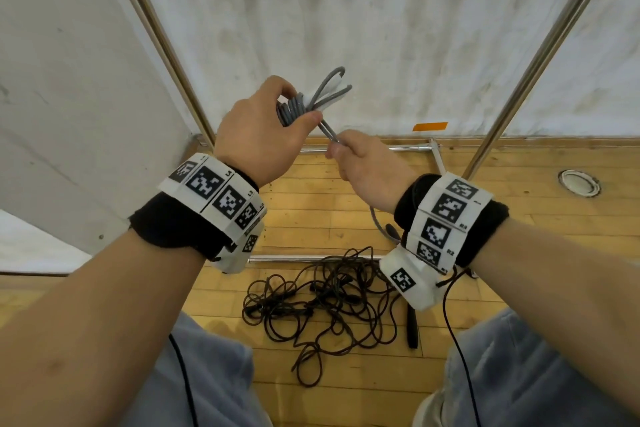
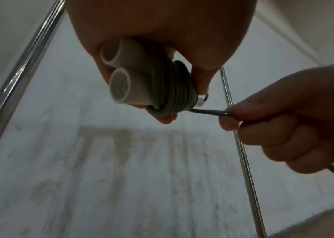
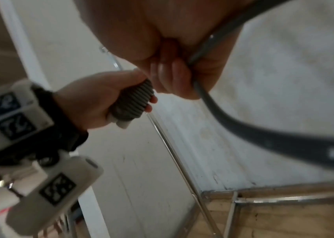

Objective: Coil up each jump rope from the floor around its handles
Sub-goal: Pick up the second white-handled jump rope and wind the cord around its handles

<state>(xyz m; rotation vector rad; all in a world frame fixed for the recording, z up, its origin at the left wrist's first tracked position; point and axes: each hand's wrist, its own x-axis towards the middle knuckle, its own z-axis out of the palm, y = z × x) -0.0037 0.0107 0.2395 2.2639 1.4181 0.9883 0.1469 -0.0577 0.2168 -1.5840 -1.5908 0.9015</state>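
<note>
Head view: left hand [image 1: 258,142] grips the paired handles [image 2: 121,77] with grey rope [image 1: 292,109] wound on; right hand [image 1: 367,166] pinches the free strand. Step judged mid-coil; next wrap needs steady tension. Black rope [image 1: 322,302] lies tangled on the floor [image 1: 519,225], untouched.

ahead: we have open air up to the white sheet [image 1: 381,28] | sides: slanting metal poles [image 1: 162,42] hem us in | below: tangled black rope [image 1: 322,302] covers the wooden floor [image 1: 519,236]

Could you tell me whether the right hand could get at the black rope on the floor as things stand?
Probably not yet: the right hand pinches the grey rope that the left hand holds coiled, well above the black rope. Nothing else blocks it.
</note>
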